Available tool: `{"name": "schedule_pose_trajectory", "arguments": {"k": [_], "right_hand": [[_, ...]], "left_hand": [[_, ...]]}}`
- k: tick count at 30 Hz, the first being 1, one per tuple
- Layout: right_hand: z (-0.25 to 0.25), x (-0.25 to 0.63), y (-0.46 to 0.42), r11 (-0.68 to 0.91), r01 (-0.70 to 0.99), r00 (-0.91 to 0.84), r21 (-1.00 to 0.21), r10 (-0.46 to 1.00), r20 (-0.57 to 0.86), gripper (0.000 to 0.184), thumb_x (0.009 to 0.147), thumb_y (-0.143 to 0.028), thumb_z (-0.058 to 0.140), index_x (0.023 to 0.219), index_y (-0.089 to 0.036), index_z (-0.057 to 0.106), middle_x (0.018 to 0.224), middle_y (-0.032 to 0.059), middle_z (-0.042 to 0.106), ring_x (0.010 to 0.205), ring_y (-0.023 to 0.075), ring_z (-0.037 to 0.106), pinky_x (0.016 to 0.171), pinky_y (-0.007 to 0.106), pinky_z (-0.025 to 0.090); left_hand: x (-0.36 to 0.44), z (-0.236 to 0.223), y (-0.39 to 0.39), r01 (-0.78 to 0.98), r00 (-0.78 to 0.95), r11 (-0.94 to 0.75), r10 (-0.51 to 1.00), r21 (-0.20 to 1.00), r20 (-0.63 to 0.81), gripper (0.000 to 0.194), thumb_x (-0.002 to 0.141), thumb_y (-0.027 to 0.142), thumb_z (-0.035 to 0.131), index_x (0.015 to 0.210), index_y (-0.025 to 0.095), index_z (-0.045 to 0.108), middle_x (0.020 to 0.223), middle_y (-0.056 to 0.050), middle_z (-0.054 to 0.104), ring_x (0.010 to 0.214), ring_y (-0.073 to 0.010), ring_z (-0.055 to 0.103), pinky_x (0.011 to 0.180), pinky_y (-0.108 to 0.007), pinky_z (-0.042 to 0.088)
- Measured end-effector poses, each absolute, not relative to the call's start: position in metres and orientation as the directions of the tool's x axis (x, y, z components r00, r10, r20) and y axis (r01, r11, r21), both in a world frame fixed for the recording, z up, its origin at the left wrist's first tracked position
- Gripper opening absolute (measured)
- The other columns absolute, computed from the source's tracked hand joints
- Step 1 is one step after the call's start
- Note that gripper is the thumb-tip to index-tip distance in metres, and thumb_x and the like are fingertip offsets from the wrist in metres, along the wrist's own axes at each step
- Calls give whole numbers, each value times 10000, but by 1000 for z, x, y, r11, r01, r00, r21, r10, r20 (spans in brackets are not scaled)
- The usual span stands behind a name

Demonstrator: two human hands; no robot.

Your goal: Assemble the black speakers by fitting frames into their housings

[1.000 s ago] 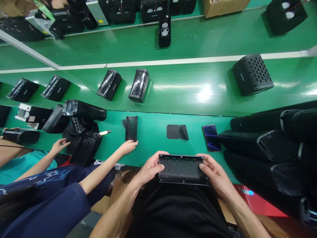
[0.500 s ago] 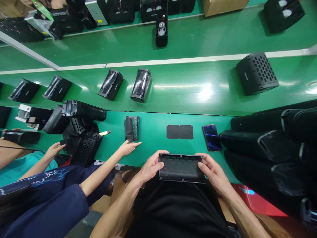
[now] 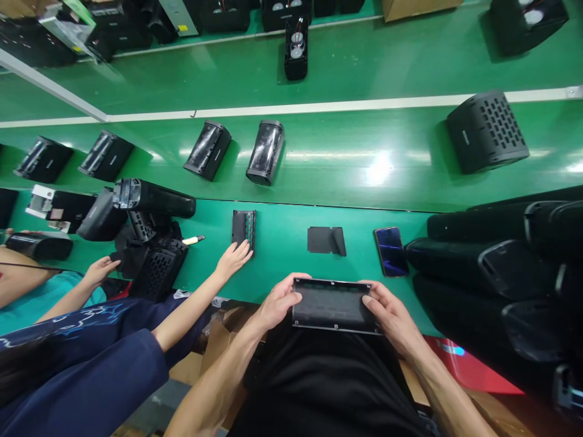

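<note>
A black rectangular speaker grille panel is held level above my lap, its hollow side facing up. My left hand grips its left end, thumb on the inner face and fingers behind. At the right end my right hand holds it the same way. Beyond the panel a thin black sheet lies on the green table, its right end curled over. To its right lies a dark phone.
A co-worker's hand touches another grille panel on my left. A knife with a pale handle lies near piled black housings. Black speaker cases stack up at right. Several speakers stand on the green belt.
The belt's speakers shift right, as seen in the picture. The thin sheet's right end lifts, lies flat, then curls again. The co-worker's hand moves onto the other panel. My grip stays.
</note>
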State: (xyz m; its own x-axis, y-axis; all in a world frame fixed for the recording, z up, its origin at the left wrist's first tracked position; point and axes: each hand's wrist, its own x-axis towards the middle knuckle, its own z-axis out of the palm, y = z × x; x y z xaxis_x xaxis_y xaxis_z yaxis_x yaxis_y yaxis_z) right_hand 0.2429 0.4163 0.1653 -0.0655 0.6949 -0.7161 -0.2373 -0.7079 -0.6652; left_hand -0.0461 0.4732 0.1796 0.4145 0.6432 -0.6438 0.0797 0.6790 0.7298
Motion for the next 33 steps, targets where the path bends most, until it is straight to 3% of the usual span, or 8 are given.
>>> {"name": "schedule_pose_trajectory", "arguments": {"k": [3, 6, 15, 23, 33], "right_hand": [[168, 237, 421, -726, -328, -99, -604, 662, -743, 411, 840, -501, 797, 1152, -262, 680, 980, 28, 738, 860, 213, 684, 761, 298, 527], [171, 232, 424, -738, -360, -104, -571, 640, -761, 404, 812, -498, 817, 1107, -253, 691, 960, 35, 754, 823, 217, 693, 734, 303, 527], [167, 233, 422, -733, -299, -44, -611, 650, -759, 411, 808, -546, 797, 1074, -255, 683, 894, 13, 722, 718, 193, 637, 718, 311, 518], [166, 234, 423, -739, -265, -46, -620, 652, -757, 424, 806, -555, 781, 1094, -260, 683, 907, 14, 709, 797, 213, 642, 710, 296, 498], [166, 235, 424, -750, -317, -55, -580, 625, -779, 373, 799, -522, 788, 1057, -271, 690, 862, 8, 679, 743, 207, 612, 701, 303, 496]], "left_hand": [[-41, 179, 475, -94, 460, 812, 548, 576, -698, 549, 843, 297, 599, 1380, 202, 546, 809, 11, 579, 551, -123, 547, 490, -235, 475], [-39, 180, 477, -138, 452, 840, 524, 524, -722, 568, 825, 272, 597, 1385, 198, 537, 770, 22, 575, 501, -120, 562, 407, -215, 478], [-41, 179, 478, -147, 451, 844, 522, 516, -724, 613, 777, 210, 594, 1387, 181, 541, 797, 3, 619, 507, -129, 574, 404, -225, 493], [-43, 172, 475, -162, 451, 839, 531, 519, -717, 644, 688, 146, 573, 1331, 194, 582, 839, -11, 651, 609, -130, 592, 551, -226, 505], [-44, 171, 475, -162, 451, 845, 522, 509, -724, 589, 756, 214, 596, 1344, 204, 577, 841, -5, 630, 580, -138, 587, 523, -239, 484]]}}
